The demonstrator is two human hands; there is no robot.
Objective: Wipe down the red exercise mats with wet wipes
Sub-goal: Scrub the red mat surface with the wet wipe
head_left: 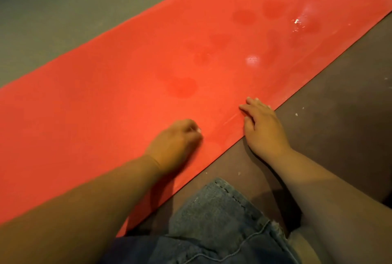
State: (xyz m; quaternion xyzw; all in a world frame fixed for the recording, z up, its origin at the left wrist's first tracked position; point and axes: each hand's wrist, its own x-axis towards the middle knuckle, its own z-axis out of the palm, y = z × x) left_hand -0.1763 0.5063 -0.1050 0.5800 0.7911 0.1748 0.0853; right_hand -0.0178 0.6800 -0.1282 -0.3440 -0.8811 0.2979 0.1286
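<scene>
The person wore faded blue denim [220, 221] with dark stitching and a frayed edge. Both forearms [331, 196] were bare

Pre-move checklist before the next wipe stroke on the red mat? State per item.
1. Wipe in left hand: cannot tell; fingers curled, only a white speck shows.
2. Right hand steadying red mat edge: ok; fingers rest on it.
3. Mat flat on floor: ok.
4. Far part wetted: ok; damp patches and glare show.
5. Area under left hand wiped: cannot tell.
</scene>
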